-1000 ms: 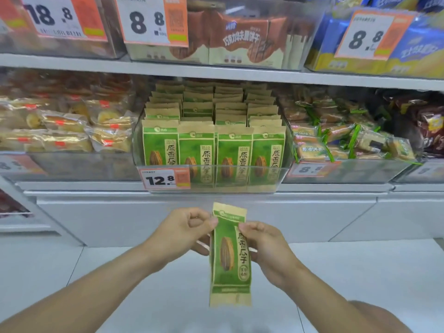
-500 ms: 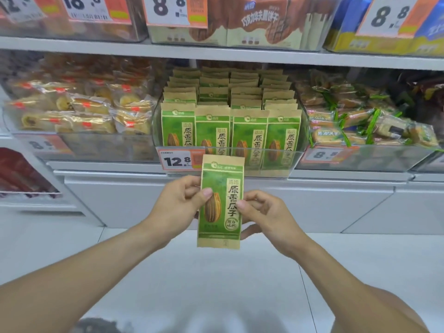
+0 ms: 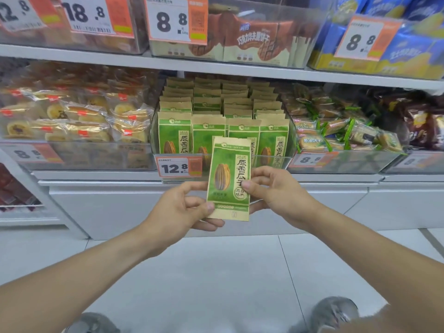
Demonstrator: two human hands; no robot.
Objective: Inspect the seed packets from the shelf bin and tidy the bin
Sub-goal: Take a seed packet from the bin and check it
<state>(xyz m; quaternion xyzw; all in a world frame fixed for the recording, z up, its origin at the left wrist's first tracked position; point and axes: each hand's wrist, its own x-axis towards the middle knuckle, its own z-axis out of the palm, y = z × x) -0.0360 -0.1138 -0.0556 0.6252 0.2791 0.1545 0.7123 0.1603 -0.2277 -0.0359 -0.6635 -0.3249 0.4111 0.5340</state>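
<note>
A green and tan seed packet [image 3: 228,179] with a sunflower seed picture stands upright in front of the shelf, its printed face towards me. My left hand [image 3: 182,210] pinches its lower left edge and my right hand [image 3: 276,191] pinches its right edge. Behind it a clear shelf bin [image 3: 286,162] holds several rows of the same seed packets [image 3: 206,109], standing upright. A 12.8 price tag [image 3: 179,167] hangs on the bin's front left.
Wrapped pastries [image 3: 79,118] fill the bin on the left, green-wrapped biscuits [image 3: 336,131] the bin on the right. The shelf above [image 3: 216,66] carries boxed biscuits and price tags. White floor tiles [image 3: 216,272] lie below, with my shoes at the bottom edge.
Both hands have lifted the packet from waist height up to the front of the bin. My left hand's grip has slid down to the packet's lower edge.
</note>
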